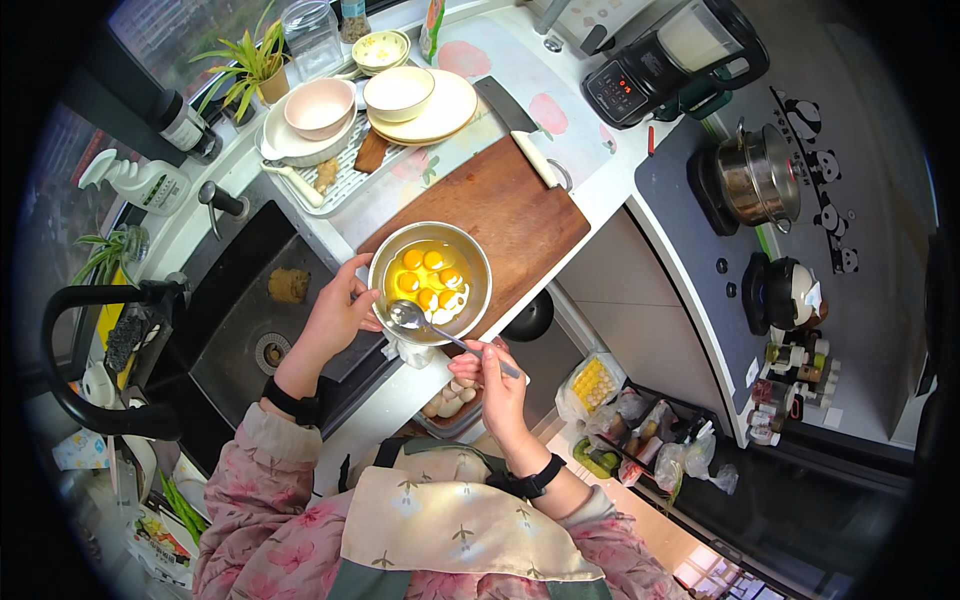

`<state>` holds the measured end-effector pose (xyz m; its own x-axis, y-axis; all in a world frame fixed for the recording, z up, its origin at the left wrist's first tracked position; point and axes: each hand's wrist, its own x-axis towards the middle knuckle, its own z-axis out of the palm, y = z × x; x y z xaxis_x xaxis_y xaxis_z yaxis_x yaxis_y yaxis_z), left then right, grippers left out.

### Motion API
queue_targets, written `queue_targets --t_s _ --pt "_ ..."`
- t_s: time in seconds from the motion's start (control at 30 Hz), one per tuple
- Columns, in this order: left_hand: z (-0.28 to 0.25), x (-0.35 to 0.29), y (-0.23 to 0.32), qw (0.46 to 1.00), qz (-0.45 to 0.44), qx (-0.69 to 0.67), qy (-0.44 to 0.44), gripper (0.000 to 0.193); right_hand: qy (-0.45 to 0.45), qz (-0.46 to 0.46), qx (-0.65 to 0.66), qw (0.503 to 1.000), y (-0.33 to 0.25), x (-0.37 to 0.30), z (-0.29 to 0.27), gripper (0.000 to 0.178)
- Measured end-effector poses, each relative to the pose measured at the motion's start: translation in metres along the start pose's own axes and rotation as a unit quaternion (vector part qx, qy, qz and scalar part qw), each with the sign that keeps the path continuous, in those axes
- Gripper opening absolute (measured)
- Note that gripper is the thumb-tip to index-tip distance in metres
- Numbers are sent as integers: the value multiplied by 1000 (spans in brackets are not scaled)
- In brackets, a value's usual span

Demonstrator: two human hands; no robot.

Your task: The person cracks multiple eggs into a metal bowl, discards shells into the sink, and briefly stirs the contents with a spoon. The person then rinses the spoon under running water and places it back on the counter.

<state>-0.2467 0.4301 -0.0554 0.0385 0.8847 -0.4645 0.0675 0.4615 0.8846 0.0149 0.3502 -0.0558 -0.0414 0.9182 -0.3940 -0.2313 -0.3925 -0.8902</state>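
Kitchen counter (600, 190), white, runs from the dark sink (240, 320) at 9 o'clock toward a stove (700, 230) at 3 o'clock. Wooden cutting board (510, 215) lies mid-counter; a cleaver (520, 130) rests at its 12 o'clock edge.

Metal bowl (430, 283) sits on the board's 7 o'clock corner, overhanging the counter edge. Contents: several raw yolks in clear white, unbroken; exact count cannot be told.

Left hand (340, 310): fingers curled against the bowl's rim at 9 o'clock, thumb toward the rim, steadying contact.

Right hand (495, 380): fingertips pressed together, pinching the handle end of a metal spoon (420, 320). Spoon bowl rests at the metal bowl's 7 o'clock rim.

Dish rack (345, 170) at 11 o'clock holds a pink bowl (320, 107) and stacked cream plates (430, 110). Steel pot (760, 175) stands on the stove. Tray of eggshells (450, 400) sits below the counter edge, just beside the right hand.
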Motion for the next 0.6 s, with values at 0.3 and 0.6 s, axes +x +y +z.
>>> queue_targets --t_s 0.3,0.6 --pt "2 -4 4 1000 11 7 4 54 19 62 64 996 0 10 -1 40" --pt "7 -27 34 907 147 376 118 48 18 72 96 993 2 17 -3 39"
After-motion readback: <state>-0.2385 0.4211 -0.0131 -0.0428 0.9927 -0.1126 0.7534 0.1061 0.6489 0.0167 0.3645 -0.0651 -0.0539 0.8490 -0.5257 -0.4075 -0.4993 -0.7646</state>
